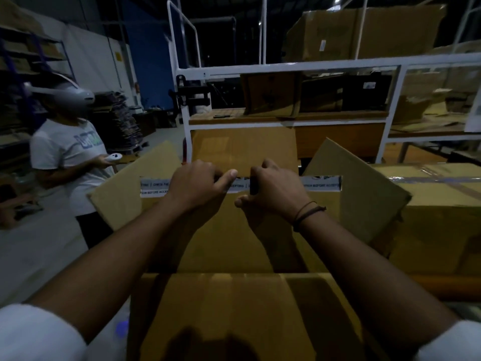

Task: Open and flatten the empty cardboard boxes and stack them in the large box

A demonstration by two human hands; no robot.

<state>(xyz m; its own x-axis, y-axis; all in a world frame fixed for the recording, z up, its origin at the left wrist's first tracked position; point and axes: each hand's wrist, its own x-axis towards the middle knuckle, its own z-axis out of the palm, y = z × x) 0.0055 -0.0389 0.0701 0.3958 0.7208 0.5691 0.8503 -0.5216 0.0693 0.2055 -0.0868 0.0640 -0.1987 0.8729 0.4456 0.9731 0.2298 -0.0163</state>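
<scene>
The cardboard box (229, 230) stands directly before the person, side flaps raised. The left hand (197, 185) and right hand (277, 191), fingers curled, grip its far edge at the printed tape (321, 184). Step in hand: opening the taped seam. The next move likely calls for pulling the hands apart.

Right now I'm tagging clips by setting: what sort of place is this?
Likely a warehouse: steel shelving, a white rack loaded with cartons, and flat cardboard stacked in the background.
</scene>
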